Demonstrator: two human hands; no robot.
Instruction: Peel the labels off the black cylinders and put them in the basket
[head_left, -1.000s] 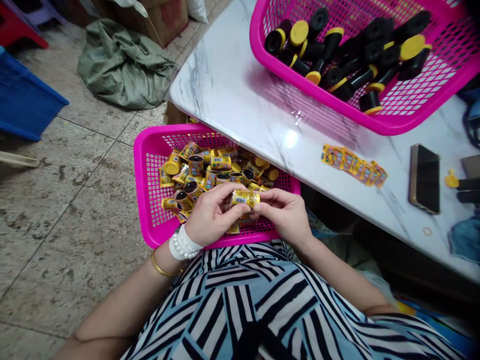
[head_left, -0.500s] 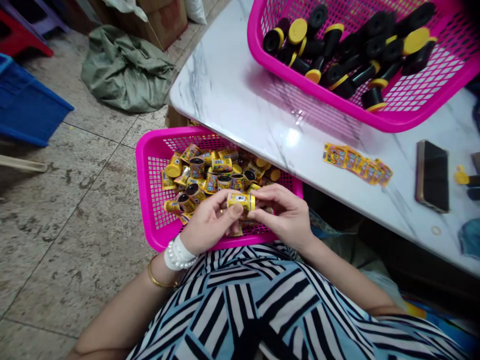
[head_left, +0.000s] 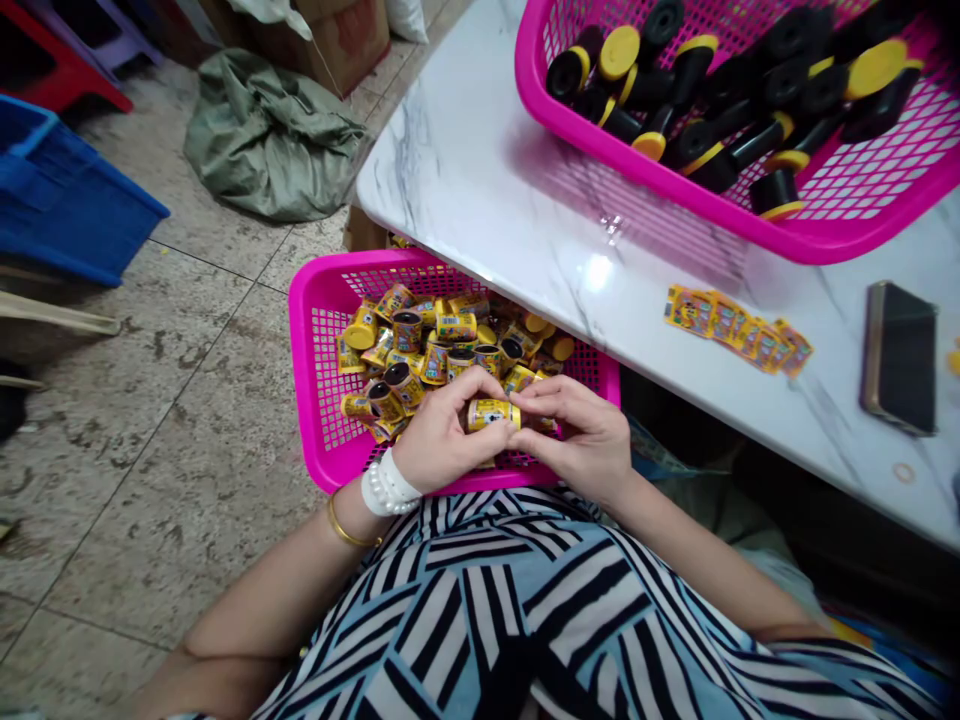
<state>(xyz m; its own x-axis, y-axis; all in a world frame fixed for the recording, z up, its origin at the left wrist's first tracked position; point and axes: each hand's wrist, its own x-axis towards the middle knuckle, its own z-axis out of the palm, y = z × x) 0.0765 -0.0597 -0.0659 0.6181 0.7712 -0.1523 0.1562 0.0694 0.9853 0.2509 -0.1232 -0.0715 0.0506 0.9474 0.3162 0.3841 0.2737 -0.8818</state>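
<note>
Between my two hands is a small cylinder with a yellow printed label (head_left: 489, 414), lying sideways above the lower pink basket (head_left: 315, 440). My left hand (head_left: 454, 430) is closed around its left part, thumb along the near side. The fingertips of my right hand (head_left: 574, 435) pinch its right end. Below and beyond my hands, several similar labelled cylinders (head_left: 405, 335) lie heaped in that basket, some showing dark ends and some yellow ends.
On the marble-patterned table (head_left: 465, 150) stands another pink basket (head_left: 675, 190) with black, yellow-ended cylinders (head_left: 690, 70). A fanned row of printed labels (head_left: 739, 328) and a phone (head_left: 898, 358) lie nearer. Left on the floor are a blue crate (head_left: 75, 200) and a green sack (head_left: 274, 140).
The view has shifted slightly, so everything appears a little further right. My left thumb has moved along the labelled cylinder towards its right end; both hands still hold it.
</note>
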